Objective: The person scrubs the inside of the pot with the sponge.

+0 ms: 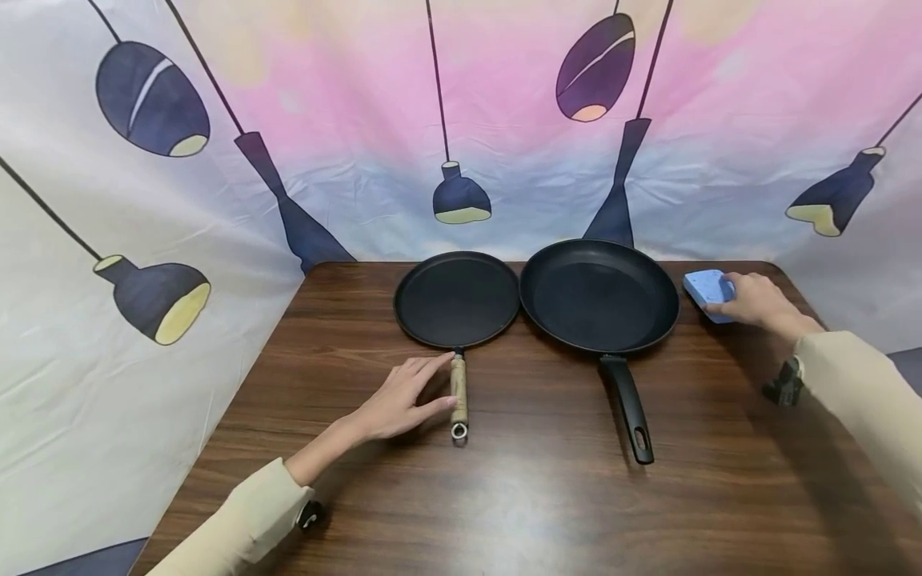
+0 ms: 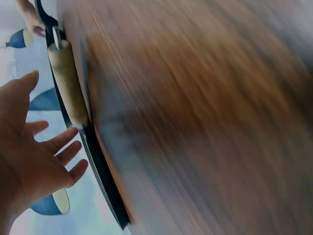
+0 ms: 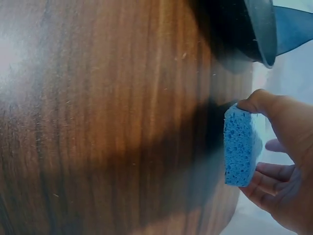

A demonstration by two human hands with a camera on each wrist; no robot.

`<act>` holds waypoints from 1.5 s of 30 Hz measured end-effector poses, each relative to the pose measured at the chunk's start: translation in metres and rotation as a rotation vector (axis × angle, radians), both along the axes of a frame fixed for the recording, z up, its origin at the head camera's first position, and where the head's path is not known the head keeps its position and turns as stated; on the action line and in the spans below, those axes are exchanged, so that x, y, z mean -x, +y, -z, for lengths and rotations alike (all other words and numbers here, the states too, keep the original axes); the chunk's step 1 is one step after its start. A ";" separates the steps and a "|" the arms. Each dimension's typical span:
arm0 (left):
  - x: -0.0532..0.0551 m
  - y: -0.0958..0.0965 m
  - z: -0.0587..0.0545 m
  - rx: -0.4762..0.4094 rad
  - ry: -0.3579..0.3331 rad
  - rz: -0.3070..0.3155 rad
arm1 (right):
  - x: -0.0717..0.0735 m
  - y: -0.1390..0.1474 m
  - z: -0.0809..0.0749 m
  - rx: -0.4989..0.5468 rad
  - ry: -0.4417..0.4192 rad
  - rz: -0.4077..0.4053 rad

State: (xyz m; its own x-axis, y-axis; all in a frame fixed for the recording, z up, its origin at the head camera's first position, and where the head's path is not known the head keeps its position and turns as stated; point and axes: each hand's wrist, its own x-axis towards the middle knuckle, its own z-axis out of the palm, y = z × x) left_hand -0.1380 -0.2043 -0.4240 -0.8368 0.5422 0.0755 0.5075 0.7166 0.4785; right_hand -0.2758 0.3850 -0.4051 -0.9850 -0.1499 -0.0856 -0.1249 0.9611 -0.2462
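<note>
A flat black griddle pan lies on the table, its light wooden handle pointing toward me. My left hand is at the left of that handle, fingers extended and thumb spread; in the left wrist view its fingertips come close to the handle, and whether they touch is unclear. At the far right my right hand pinches a blue sponge between thumb and fingers. The right wrist view shows the sponge's porous side, held a little above the tabletop.
A deeper black frying pan stands right beside the griddle pan, rims meeting, with its black handle angled toward me. Beneath everything is a brown wooden table. Behind its back edge hangs a cloth printed with lamps.
</note>
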 end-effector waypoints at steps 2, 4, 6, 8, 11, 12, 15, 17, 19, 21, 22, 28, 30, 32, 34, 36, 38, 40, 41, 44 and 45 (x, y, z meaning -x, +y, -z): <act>0.000 0.004 -0.002 -0.039 -0.035 -0.014 | 0.003 -0.002 -0.005 0.007 0.017 0.001; 0.000 0.007 -0.004 -0.066 -0.059 -0.030 | 0.007 -0.006 -0.011 0.011 0.036 0.004; 0.000 0.009 -0.004 -0.083 -0.078 -0.047 | 0.011 -0.010 -0.017 0.021 0.052 0.003; 0.000 0.011 -0.003 -0.093 -0.091 -0.063 | 0.015 -0.015 -0.024 0.036 0.062 -0.001; 0.000 0.012 0.000 -0.121 -0.112 -0.069 | 0.020 -0.024 -0.037 0.053 0.086 -0.010; 0.000 0.012 0.001 -0.134 -0.123 -0.068 | 0.021 -0.028 -0.042 0.053 0.096 -0.012; 0.001 0.013 0.004 -0.190 -0.171 -0.067 | 0.026 -0.041 -0.057 0.059 0.137 -0.026; 0.001 0.013 0.006 -0.230 -0.215 -0.080 | 0.030 -0.052 -0.064 0.063 0.168 -0.046; 0.000 0.013 0.008 -0.262 -0.259 -0.101 | 0.034 -0.064 -0.069 0.061 0.188 -0.077; 0.000 0.013 0.009 -0.285 -0.299 -0.127 | 0.037 -0.078 -0.072 0.065 0.197 -0.105; 0.000 0.013 0.009 -0.299 -0.321 -0.140 | 0.038 -0.085 -0.073 0.069 0.195 -0.118; 0.001 0.018 0.004 -0.414 -0.548 -0.218 | 0.036 -0.131 -0.069 0.096 0.151 -0.175; 0.000 0.020 0.002 -0.458 -0.633 -0.247 | 0.034 -0.147 -0.067 0.098 0.146 -0.197; 0.000 0.023 0.001 -0.490 -0.680 -0.265 | 0.032 -0.164 -0.065 0.099 0.147 -0.224; 0.000 0.026 0.001 -0.506 -0.705 -0.279 | 0.031 -0.180 -0.064 0.106 0.142 -0.252; 0.000 0.027 0.000 -0.518 -0.722 -0.289 | 0.034 -0.196 -0.062 0.121 0.132 -0.285; -0.001 0.028 0.000 -0.537 -0.735 -0.297 | 0.037 -0.214 -0.060 0.138 0.114 -0.318; 0.000 0.028 0.000 -0.555 -0.747 -0.300 | 0.042 -0.233 -0.058 0.148 0.098 -0.352; 0.000 0.027 0.000 -0.566 -0.753 -0.300 | 0.045 -0.243 -0.056 0.151 0.087 -0.363; 0.001 0.027 -0.001 -0.562 -0.761 -0.289 | 0.048 -0.272 -0.052 0.142 0.055 -0.393; 0.001 0.028 -0.001 -0.551 -0.761 -0.282 | 0.049 -0.280 -0.051 0.138 0.038 -0.397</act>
